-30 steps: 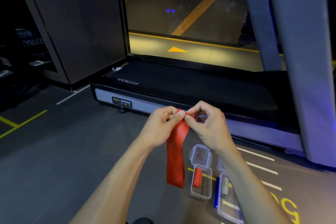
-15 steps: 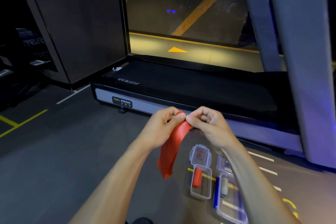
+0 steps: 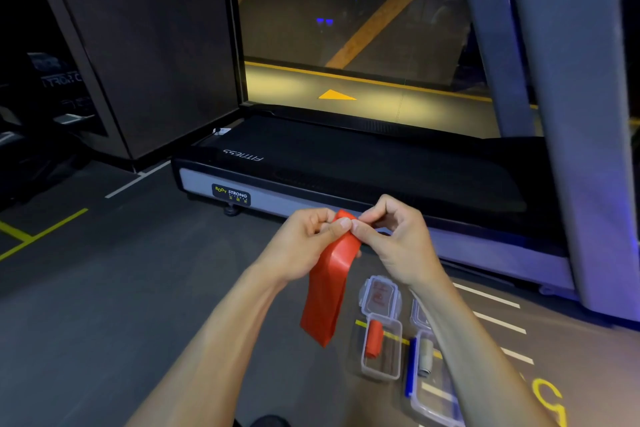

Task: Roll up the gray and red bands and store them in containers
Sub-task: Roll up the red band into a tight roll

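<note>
Head view: both hands, left (image 3: pixel 304 243) and right (image 3: pixel 398 239), pinch the red band's (image 3: pixel 329 288) top end; its tail hangs beside an open clear container (image 3: pixel 381 374) on the floor (image 3: pixel 104 322), near a treadmill (image 3: pixel 346 163).

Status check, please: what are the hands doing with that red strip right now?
Both hands, left and right, pinch red band top. Rest hangs unrolled. Open container below holds one red roll. Nothing blocking.

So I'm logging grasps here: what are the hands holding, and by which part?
Both hands, left and right, pinch the red band at its top end; the rest hangs free.
</note>
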Tool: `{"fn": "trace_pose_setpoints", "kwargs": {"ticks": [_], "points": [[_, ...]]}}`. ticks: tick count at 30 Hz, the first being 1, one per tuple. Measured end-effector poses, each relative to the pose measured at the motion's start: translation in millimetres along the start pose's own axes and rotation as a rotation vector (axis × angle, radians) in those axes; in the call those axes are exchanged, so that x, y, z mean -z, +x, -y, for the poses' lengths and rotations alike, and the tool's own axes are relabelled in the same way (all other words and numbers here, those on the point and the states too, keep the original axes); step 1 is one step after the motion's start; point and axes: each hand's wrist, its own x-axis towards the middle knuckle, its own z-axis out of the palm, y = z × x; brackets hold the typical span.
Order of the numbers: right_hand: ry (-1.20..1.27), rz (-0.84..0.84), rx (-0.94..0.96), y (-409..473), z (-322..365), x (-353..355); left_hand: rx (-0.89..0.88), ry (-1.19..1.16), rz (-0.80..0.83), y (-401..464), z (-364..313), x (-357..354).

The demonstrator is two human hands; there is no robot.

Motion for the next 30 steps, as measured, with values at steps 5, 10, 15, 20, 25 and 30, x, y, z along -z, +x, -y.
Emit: {"fn": "trace_pose_setpoints", "kwargs": {"ticks": [5,10,15,20,25,30], "points": [[0.038,0.083,-0.019,-0.9,2.9,2.8,-0.018,0.074,0.016,-0.9,0.9,6.4],[0.269,0.175,-0.22,-4.2,7.0,6.1,-0.078,0.167,0.04,-2.0,-0.1,10.9],[0.36,0.28,-0.394,-6.0,9.4,8.1,-0.091,0.246,0.034,-1.0,1.6,9.7],[0.386,0.253,-0.434,-5.2,5.0,5.9,0.004,0.294,0.001,-0.6,7.1,7.5],[0.278,0.228,-0.381,-4.5,6.9,3.4,0.037,0.22,0.068,-2.7,5.6,10.0],[0.192,0.184,-0.292,-4.3,4.7,0.0,0.052,0.17,0.118,-2.8,3.9,12.8]]}}
